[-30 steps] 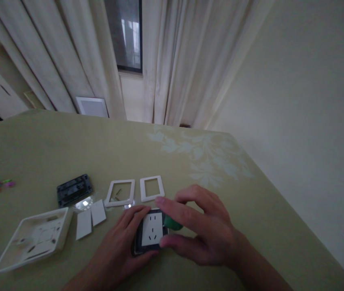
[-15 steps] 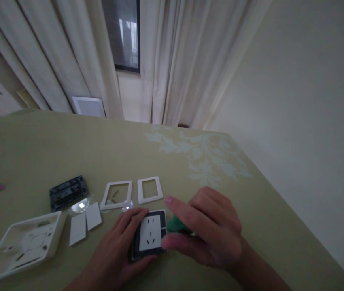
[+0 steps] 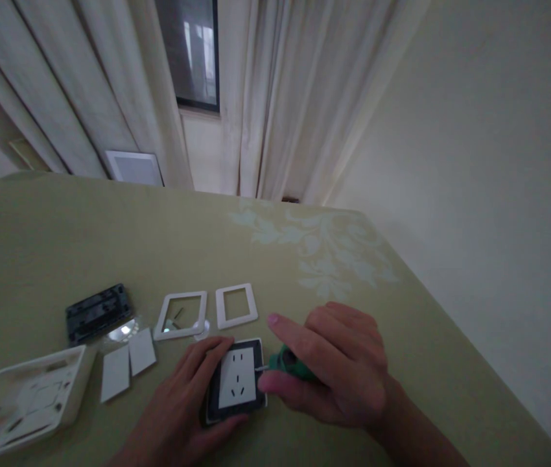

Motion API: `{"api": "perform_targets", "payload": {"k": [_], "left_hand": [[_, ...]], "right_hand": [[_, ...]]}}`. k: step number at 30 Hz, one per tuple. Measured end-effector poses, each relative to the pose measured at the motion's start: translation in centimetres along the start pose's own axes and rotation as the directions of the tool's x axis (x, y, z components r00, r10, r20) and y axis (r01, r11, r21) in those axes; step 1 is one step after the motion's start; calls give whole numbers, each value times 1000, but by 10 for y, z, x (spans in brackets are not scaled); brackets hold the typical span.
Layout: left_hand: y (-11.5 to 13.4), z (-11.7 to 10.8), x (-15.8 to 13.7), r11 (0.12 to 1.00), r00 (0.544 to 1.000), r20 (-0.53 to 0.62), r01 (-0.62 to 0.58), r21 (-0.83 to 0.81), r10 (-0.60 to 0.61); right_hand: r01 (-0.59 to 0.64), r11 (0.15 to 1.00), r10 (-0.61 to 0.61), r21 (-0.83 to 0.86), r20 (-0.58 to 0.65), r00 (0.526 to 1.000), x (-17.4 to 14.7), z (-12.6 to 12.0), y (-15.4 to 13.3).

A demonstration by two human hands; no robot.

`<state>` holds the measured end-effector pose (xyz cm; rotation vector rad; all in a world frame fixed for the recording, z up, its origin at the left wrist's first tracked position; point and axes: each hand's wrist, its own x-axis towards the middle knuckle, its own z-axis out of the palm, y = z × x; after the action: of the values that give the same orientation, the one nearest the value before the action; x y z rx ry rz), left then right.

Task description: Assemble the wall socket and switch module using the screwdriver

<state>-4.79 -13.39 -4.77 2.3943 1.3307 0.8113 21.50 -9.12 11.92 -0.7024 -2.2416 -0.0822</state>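
Observation:
A wall socket point(image 3: 237, 377) with a white face and dark border lies face up on the table. My left hand point(image 3: 183, 395) grips it from the left, fingers over its far edge and thumb along its near edge. In my right hand point(image 3: 338, 370) is a screwdriver with a green handle point(image 3: 288, 363), held between thumb and fingers with the index finger raised. The thin metal shaft points left, and its tip meets the dark border at the socket's right side. Whether the tip sits in a screw is too small to tell.
Beyond the socket lie two white frames point(image 3: 236, 322), one around some small screws point(image 3: 177, 318). To the left are two white plates point(image 3: 116, 374), a black mounting plate point(image 3: 98, 312), a clear plastic bag point(image 3: 124, 331) and a white back box point(image 3: 74, 395). A wall point(image 3: 499, 227) rises at right.
The view has shifted slightly, so the things on the table sit further left. My right hand has turned a little and shows more of the green handle. Both grips stay the same.

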Motion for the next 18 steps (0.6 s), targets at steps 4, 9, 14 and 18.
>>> {"api": "perform_targets", "payload": {"k": [4,9,14,18], "left_hand": [[-1,1,-3,999,999,20,31,-9,-31],[-3,3,-4,1000,1000,8,19,-9,-19],[-1,2,-2,999,1000,-1,25,-34,-25],[0,1,-1,1000,1000,0,16,-17,-16]], "right_hand": [[-6,992,-6,125,89,996,-1,0,0],[-27,999,27,-29,18,999,-3,0,-1],[-34,998,28,50,108,994,-4,2,-2],[-56,998,55,10,90,994,-4,2,-2]]}}
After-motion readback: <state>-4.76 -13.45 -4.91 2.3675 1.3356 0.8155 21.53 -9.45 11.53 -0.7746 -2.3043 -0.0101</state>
